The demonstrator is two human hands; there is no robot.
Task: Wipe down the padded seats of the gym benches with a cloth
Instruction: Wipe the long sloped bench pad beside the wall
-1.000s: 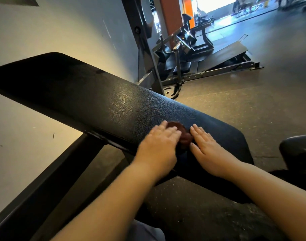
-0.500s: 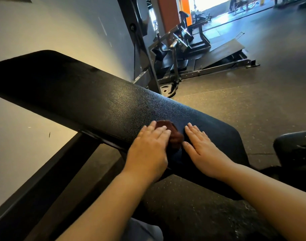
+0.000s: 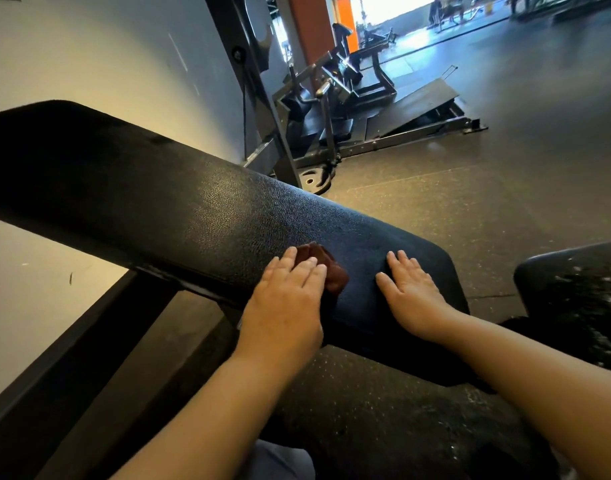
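A long black padded bench pad (image 3: 179,202) slopes from the upper left down to the lower right. A small dark red-brown cloth (image 3: 332,271) lies bunched on its lower part. My left hand (image 3: 286,306) presses flat on the cloth, fingers extended over it, with most of the cloth hidden beneath. My right hand (image 3: 411,296) lies flat and open on the bare pad, a hand's width to the right of the cloth.
The bench's black metal frame (image 3: 99,358) runs below on the left, next to a pale wall (image 3: 89,57). A second black pad (image 3: 574,299) sits at the right edge. Another machine (image 3: 349,112) with an upright post stands behind on the dark rubber floor (image 3: 505,188).
My two hands have drawn apart: the right hand has come off the cloth and slid right, while the left hand stays pressed on the cloth.
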